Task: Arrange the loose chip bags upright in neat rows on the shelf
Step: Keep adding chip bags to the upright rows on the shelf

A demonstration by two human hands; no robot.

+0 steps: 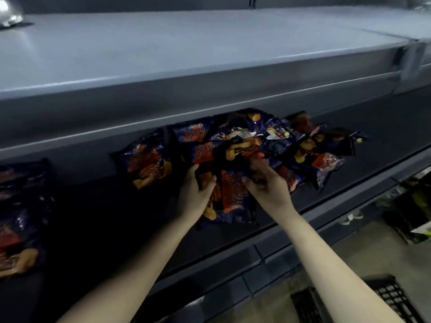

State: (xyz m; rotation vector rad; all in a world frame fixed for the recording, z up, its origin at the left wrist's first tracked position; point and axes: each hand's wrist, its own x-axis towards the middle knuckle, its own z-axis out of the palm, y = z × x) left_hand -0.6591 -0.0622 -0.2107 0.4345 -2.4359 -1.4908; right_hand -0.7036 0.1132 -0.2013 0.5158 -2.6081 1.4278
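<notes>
Front chip bag (233, 194) is gripped by both hands at mid-shelf. Left hand (194, 194): thumb is laid on the bag's face, fingers are curled round its left edge, tips hidden behind. Right hand (265, 187): fingers are curled, bunched together and pinched on the bag's upper right part, tips partly hidden. The bag is tilted, its lower end near the shelf lip (349, 201). A loose pile of bags (275, 141) is heaped just behind and to the right, touching the held bag. One bag (149, 159) is stood apart at left, with more bags (18, 206) at the far left edge. Open shelf floor (105, 217) is seen between them. The upper shelf (186, 54) overhangs close above the pile. A black crate (394, 297) is seen below right.
</notes>
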